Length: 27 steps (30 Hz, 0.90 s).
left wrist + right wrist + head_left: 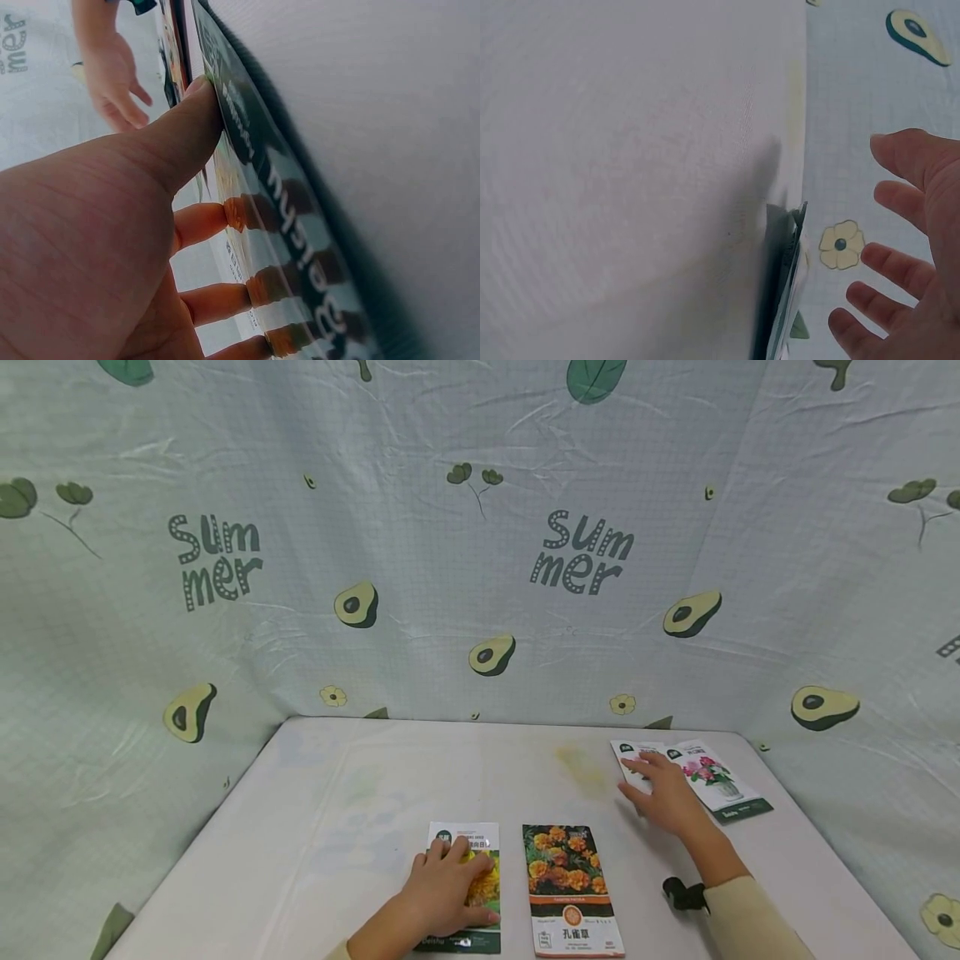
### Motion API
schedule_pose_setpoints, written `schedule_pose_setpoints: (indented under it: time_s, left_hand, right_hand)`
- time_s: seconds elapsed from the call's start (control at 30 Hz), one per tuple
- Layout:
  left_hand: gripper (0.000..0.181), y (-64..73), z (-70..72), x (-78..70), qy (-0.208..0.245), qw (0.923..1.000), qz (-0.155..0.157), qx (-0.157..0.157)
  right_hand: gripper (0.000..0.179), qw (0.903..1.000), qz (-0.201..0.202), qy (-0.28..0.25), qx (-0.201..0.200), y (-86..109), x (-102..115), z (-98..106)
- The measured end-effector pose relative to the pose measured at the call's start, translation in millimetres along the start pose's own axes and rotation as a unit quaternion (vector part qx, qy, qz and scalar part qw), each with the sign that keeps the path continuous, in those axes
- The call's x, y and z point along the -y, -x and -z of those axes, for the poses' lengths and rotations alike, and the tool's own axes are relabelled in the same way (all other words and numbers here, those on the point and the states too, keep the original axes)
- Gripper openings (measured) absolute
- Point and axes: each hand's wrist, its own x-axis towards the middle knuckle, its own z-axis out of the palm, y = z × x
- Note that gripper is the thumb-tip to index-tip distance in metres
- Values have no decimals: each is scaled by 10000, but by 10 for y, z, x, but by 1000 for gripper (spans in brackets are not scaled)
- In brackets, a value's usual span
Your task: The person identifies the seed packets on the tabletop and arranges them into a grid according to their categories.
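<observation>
My left hand [442, 893] rests on a seed packet [486, 888] with yellow flowers and a dark green lower band. In the left wrist view its fingertips [214, 304] press the glossy face, with the thumb at the edge. Just right of it, a seed packet [570, 881] with orange marigolds lies face up, untouched. My right hand [670, 800] hovers with spread fingers over two overlapping white seed packets at the far right; one [708, 768] shows pink flowers in a vase, the other [632, 749] is partly hidden by the hand. In the right wrist view nothing lies between its fingers.
The packets lie on a white-covered table [360, 785] with a yellowish stain [581, 770] near its back. A pale curtain [420, 543] printed with avocados surrounds the back and sides. A black wrist device [684, 895] sits at my right sleeve.
</observation>
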Motion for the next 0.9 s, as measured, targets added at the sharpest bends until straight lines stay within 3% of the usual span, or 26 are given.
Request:
schedule_pose_setpoints:
  time_s: [0.53, 0.9]
  left_hand:
    - [63, -1, -2, 23, 65, 10000, 11, 31]
    - [63, 21, 25, 0, 84, 10000, -49, 17]
  right_hand:
    - [53, 9985, -427, 214, 265, -200, -178, -105]
    - [50, 9966, -480, 416, 523, -299, -225, -68]
